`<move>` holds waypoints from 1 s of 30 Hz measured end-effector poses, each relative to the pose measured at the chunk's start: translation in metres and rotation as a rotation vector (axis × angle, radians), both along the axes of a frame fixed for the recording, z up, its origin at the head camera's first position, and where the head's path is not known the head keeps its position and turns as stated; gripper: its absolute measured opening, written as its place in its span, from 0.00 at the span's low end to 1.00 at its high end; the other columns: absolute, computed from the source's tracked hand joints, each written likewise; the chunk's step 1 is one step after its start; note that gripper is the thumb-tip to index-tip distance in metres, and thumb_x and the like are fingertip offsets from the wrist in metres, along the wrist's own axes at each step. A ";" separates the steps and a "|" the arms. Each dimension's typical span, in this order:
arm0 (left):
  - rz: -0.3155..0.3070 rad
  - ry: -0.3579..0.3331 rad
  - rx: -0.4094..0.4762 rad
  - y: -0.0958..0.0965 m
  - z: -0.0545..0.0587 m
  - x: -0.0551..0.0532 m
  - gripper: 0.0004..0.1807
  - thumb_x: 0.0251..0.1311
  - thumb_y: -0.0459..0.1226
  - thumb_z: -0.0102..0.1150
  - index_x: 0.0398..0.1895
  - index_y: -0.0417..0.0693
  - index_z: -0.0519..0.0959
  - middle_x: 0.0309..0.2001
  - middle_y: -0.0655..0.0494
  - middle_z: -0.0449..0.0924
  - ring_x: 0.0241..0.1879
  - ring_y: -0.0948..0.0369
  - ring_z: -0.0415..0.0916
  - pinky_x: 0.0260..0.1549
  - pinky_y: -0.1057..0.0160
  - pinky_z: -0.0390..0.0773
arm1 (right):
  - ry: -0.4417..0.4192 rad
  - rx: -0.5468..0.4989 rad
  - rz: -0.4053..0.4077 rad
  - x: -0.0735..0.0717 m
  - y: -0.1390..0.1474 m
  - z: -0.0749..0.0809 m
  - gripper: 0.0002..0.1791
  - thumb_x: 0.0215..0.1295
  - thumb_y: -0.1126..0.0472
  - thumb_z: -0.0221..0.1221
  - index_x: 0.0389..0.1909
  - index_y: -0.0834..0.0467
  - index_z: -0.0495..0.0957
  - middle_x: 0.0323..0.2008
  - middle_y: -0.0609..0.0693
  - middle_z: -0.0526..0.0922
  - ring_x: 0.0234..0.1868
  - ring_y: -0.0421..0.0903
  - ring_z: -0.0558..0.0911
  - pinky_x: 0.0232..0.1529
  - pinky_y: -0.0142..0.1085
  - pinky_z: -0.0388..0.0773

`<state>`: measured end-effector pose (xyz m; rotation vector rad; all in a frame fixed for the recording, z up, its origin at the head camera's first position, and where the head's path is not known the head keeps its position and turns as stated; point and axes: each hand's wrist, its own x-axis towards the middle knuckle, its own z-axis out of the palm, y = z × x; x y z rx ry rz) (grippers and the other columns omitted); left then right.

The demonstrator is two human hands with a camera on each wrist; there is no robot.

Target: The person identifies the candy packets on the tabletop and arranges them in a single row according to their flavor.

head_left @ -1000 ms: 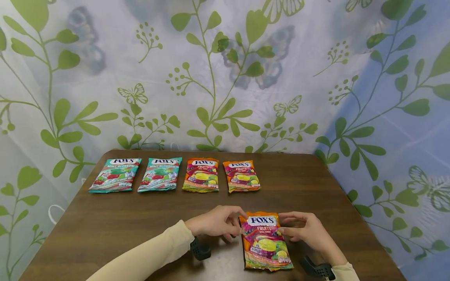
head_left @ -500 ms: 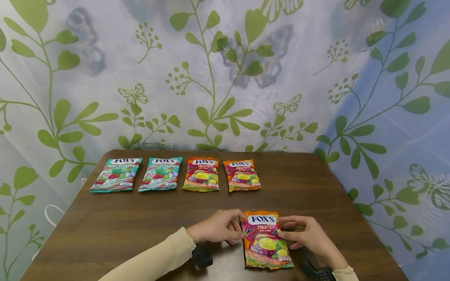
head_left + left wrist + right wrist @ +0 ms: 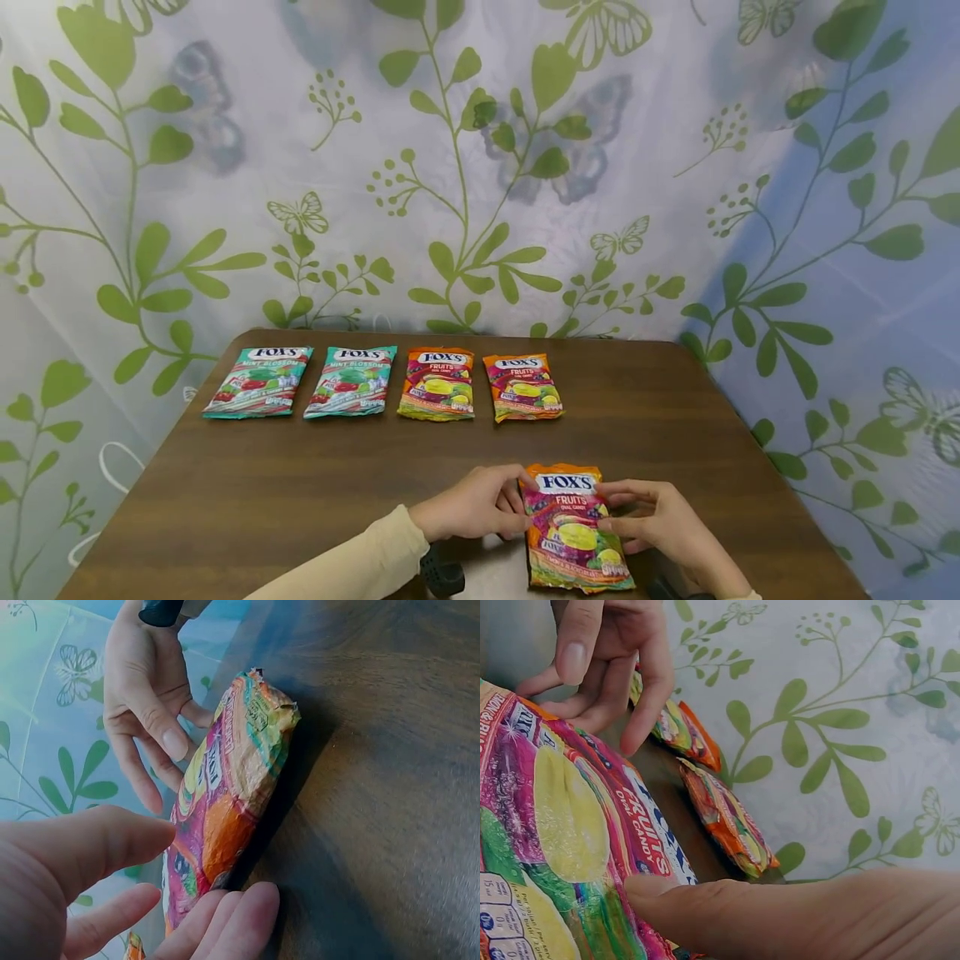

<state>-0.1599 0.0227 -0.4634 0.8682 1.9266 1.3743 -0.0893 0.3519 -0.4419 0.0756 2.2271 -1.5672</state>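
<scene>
A Fox's Fruits candy bag (image 3: 576,533) lies face up near the front of the brown table. My left hand (image 3: 480,504) is at its left side, index finger by the top corner and thumb tip at the edge. In the left wrist view, the left thumb (image 3: 112,840) and loosely extended fingers are beside the bag's near end. On the opposite side, my right hand (image 3: 660,525) touches the right edge. Its thumb (image 3: 705,904) rests on the printed face in the right wrist view, where its other fingers are hidden.
Along the table's back lie two teal Mint Blossom bags (image 3: 258,383) on the left and two orange Fruits bags (image 3: 438,385) to their right. A leaf-patterned curtain (image 3: 480,167) hangs behind the table (image 3: 337,467). A white cord loop (image 3: 112,467) shows at the left.
The head view has shifted, so everything appears slightly lower and further right. My left thumb has come closer to the bag's edge. The bag and right hand have hardly moved on the table.
</scene>
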 end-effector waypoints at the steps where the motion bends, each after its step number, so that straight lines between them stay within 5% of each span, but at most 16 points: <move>1: -0.001 0.012 0.001 0.001 -0.001 0.000 0.20 0.71 0.35 0.73 0.61 0.41 0.80 0.37 0.61 0.84 0.32 0.67 0.86 0.34 0.67 0.86 | 0.007 -0.007 0.007 0.000 0.001 -0.001 0.30 0.71 0.60 0.74 0.69 0.68 0.80 0.57 0.61 0.86 0.48 0.57 0.88 0.42 0.54 0.89; 11: 0.071 0.030 0.009 0.009 -0.005 0.011 0.20 0.64 0.33 0.78 0.56 0.43 0.83 0.39 0.56 0.82 0.33 0.68 0.82 0.38 0.69 0.81 | 0.019 -0.045 0.068 0.002 0.004 -0.005 0.30 0.71 0.64 0.74 0.70 0.70 0.79 0.66 0.71 0.79 0.50 0.57 0.88 0.45 0.50 0.90; 22: 0.178 0.070 0.052 0.017 -0.006 0.028 0.22 0.59 0.29 0.81 0.54 0.42 0.82 0.36 0.56 0.79 0.30 0.69 0.78 0.36 0.70 0.81 | 0.045 0.036 0.045 0.003 0.002 -0.010 0.32 0.67 0.60 0.78 0.68 0.67 0.81 0.66 0.68 0.79 0.50 0.54 0.85 0.44 0.47 0.89; 30: 0.214 0.073 0.055 0.020 -0.004 0.033 0.22 0.56 0.30 0.82 0.53 0.44 0.82 0.38 0.57 0.75 0.34 0.65 0.78 0.37 0.71 0.80 | 0.052 -0.003 0.035 0.006 0.002 -0.011 0.32 0.66 0.62 0.78 0.68 0.68 0.81 0.67 0.70 0.77 0.51 0.55 0.84 0.45 0.47 0.90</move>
